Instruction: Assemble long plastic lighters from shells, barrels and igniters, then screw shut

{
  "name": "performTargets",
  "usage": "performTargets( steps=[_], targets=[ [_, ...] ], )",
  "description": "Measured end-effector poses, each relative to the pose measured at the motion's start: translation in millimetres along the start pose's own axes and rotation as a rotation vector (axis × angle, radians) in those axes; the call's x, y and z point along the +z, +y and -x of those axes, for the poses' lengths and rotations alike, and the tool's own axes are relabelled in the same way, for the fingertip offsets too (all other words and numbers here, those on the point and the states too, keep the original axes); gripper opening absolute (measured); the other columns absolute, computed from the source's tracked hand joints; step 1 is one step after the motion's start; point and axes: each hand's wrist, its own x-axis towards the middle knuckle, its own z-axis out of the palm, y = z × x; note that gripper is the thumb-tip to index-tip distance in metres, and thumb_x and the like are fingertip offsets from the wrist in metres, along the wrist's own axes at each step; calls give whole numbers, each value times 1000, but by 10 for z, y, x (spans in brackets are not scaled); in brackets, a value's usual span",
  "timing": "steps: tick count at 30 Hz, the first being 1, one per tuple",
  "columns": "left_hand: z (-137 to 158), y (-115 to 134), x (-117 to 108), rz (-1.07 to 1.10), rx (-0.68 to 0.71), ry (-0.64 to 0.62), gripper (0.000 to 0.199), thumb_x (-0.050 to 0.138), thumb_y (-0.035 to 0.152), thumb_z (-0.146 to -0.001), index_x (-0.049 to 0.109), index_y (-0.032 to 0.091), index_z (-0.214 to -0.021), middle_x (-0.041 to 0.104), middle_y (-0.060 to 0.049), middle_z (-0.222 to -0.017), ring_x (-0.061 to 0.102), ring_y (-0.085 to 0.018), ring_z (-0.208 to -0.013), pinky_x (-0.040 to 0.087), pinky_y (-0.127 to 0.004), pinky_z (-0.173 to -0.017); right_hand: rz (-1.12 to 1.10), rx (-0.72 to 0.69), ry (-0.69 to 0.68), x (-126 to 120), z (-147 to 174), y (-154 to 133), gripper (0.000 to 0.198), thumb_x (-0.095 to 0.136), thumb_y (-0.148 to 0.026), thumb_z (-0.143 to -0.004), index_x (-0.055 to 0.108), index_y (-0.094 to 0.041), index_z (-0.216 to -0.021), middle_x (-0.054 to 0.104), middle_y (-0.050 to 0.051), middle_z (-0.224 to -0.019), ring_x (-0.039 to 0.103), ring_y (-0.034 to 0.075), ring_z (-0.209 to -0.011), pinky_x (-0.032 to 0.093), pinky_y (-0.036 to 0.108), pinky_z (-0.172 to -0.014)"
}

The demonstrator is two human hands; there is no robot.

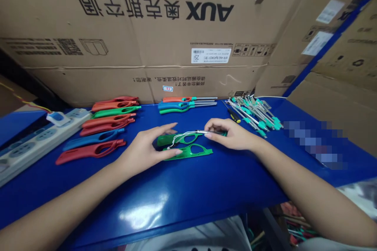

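Two green lighter handle halves, a nearer half (182,153) and a farther half (169,140), lie side by side on the blue table. My left hand (154,141) is at their left end, fingers stretched out apart and thumb over the nearer half. Pinched in my right hand (228,133) is a metal lighter tube (200,131), held above the right end of the halves. White wires (178,136) run from the tube leftward across the halves to near my left thumb. My right fingers partly hide the tube.
Red, orange, green and blue lighter handles (103,137) lie in a row at left, beside a power strip (44,141). Assembled lighters (176,106) are at the back. Several metal tubes (256,113) and a screwdriver (233,114) lie right. Cardboard (165,47) walls the back.
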Motion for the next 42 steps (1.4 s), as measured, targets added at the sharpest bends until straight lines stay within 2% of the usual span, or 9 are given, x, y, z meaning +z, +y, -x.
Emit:
performTargets(
  steps=[2, 5, 9, 16, 22, 27, 34, 37, 42],
  targets=[
    [22, 91, 63, 165, -64, 18, 69, 82, 47, -78, 59, 25, -139, 77, -5, -112, 75, -24, -99, 60, -39, -94, 7, -15, -16, 74, -5, -5, 23, 62, -42, -96, 62, -19, -96, 57, -3, -75, 49, 10, -66, 40, 23, -62],
    [55, 209, 146, 280, -88, 65, 46, 78, 38, -83, 69, 22, -125, 78, -4, -105, 75, -21, -93, 62, -33, -87, 27, -20, -48, 127, -1, -9, 23, 60, -41, -97, 62, -18, -96, 58, -2, -73, 49, 10, -63, 40, 22, -60],
    [75, 271, 206, 208, -18, 131, 22, 77, 27, -86, 79, 21, -107, 79, -4, -100, 74, -19, -88, 60, -30, -82, 61, -32, -92, 165, 5, -20, 22, 59, -40, -97, 62, -18, -98, 60, -2, -73, 51, 10, -63, 40, 22, -59],
    [82, 279, 262, 165, 128, 185, 11, 79, 16, -84, 82, 20, -93, 81, -3, -87, 73, -17, -79, 58, -27, -75, 103, -87, -129, 250, -10, -95, 24, 57, -39, -99, 65, -16, -95, 57, -3, -68, 46, 9, -59, 37, 20, -56],
    [98, 305, 263, 179, 91, 166, 8, 79, 16, -84, 82, 19, -91, 81, -3, -88, 74, -16, -79, 58, -26, -75, 223, -159, -119, 262, 5, -93, 23, 55, -37, -101, 67, -17, -98, 66, 1, -77, 55, 10, -64, 40, 22, -61],
    [108, 302, 266, 199, 62, 137, 6, 79, 16, -84, 82, 18, -89, 81, -3, -87, 74, -17, -80, 59, -27, -76, 382, -248, -73, 275, 29, -99, 20, 53, -34, -102, 66, -18, -102, 73, 4, -91, 65, 13, -77, 43, 24, -68],
    [123, 241, 285, 215, 92, 47, 8, 76, 16, -87, 82, 19, -92, 80, -2, -86, 73, -15, -76, 58, -26, -72, 847, -456, -65, 251, 66, -148, 27, 43, -28, -105, 66, -15, -101, 69, 4, -82, 62, 15, -69, 35, 29, -58],
    [120, 234, 293, 192, 78, 59, 8, 76, 18, -86, 81, 20, -92, 81, -3, -89, 74, -17, -80, 59, -28, -76, 817, -422, -91, 246, 66, -150, 25, 44, -29, -105, 64, -16, -106, 70, 4, -89, 63, 15, -72, 37, 28, -60],
    [116, 267, 287, 127, 65, 87, 16, 77, 24, -85, 78, 20, -100, 80, -4, -99, 75, -20, -90, 60, -32, -85, 552, -315, -107, 210, 52, -187, 19, 50, -31, -103, 61, -20, -114, 69, 5, -104, 64, 14, -85, 46, 25, -70]
  ],
)
